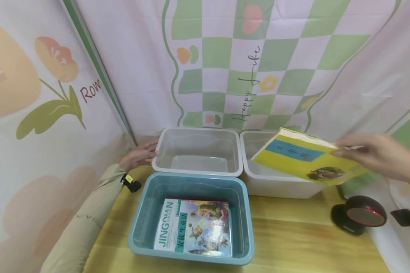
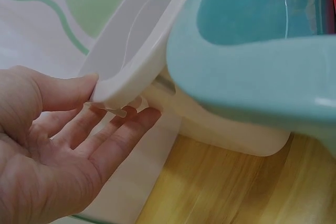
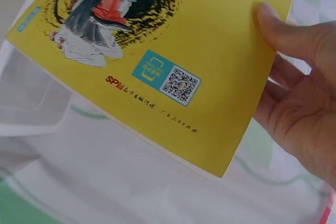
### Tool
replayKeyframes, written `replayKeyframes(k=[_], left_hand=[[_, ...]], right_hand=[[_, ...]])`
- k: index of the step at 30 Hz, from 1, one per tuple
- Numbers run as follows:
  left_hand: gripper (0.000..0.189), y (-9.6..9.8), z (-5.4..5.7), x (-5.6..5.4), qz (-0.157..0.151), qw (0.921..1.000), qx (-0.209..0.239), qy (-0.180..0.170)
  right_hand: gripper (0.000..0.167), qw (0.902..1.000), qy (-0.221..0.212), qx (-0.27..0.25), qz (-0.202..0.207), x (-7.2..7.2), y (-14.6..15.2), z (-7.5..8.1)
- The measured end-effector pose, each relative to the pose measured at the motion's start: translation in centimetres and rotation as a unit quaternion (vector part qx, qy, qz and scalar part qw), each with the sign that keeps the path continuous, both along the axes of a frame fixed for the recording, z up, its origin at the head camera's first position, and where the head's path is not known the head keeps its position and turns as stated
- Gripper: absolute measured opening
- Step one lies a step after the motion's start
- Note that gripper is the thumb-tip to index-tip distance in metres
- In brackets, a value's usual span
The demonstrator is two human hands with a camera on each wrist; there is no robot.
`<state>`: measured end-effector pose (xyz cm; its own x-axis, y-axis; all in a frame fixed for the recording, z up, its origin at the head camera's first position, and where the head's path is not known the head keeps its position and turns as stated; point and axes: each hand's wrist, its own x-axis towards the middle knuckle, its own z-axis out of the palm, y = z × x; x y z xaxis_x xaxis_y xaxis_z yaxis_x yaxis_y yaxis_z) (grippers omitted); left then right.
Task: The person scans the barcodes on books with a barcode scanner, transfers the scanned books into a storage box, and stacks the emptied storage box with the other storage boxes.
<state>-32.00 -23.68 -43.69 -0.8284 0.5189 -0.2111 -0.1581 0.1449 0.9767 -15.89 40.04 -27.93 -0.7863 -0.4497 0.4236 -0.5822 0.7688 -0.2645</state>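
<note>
My right hand (image 1: pixel 379 151) pinches a yellow book (image 1: pixel 287 157) by its edge, thumb on the cover, and holds it tilted above the right white bin (image 1: pixel 276 185). The right wrist view shows the thumb pressed on the yellow cover (image 3: pixel 220 103), near a QR code and a drawing of robed figures. My left hand (image 1: pixel 140 155) holds the rim of the left white bin (image 1: pixel 157 167) at its side; in the left wrist view the thumb lies on the corner and the fingers curl beneath. In front, a blue bin (image 1: pixel 136 242) contains a picture-covered book (image 1: pixel 201 227) lying flat.
The bins stand close together on a wooden table (image 1: pixel 287 231). At the table's right side is a black device with a round head (image 1: pixel 365 212). Patterned curtains (image 1: pixel 136 57) hang behind and along the left side.
</note>
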Motion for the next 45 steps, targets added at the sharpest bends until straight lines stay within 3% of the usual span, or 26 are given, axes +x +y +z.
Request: replayKeyframes(k=[8, 17, 21, 27, 38, 45], left_hand=[[0.073, 0.5, 0.0, -0.1, 0.011, 0.9998, -0.012, -0.009], [0.072, 0.3, 0.0, 0.1, 0.014, 0.9998, -0.012, -0.005], [0.073, 0.1, -0.4, -0.2, 0.004, 1.0000, 0.000, 0.003], [0.071, 0.2, -0.1, 0.1, 0.005, 1.0000, 0.005, 0.005], [0.070, 0.1, -0.1, 0.6, -0.001, 0.9998, 0.016, 0.014], [0.070, 0.0, -0.4, 0.3, 0.001, 0.9999, 0.011, 0.010]], right_hand=[[0.025, 0.9936, 0.081, -0.013, 0.078, -2.9, -3.8, -0.5], [0.037, 0.9922, 0.100, 0.014, 0.073, -4.8, -8.8, -0.2], [0.031, 0.9933, 0.094, 0.014, 0.066, -5.6, -10.6, -0.2], [0.026, 0.9946, 0.079, -0.011, 0.066, -6.8, -13.3, -0.8], [0.024, 0.9900, 0.076, -0.040, 0.112, -8.9, -18.7, -3.0], [0.021, 0.9873, 0.075, -0.013, 0.139, -9.9, -22.1, -4.3]])
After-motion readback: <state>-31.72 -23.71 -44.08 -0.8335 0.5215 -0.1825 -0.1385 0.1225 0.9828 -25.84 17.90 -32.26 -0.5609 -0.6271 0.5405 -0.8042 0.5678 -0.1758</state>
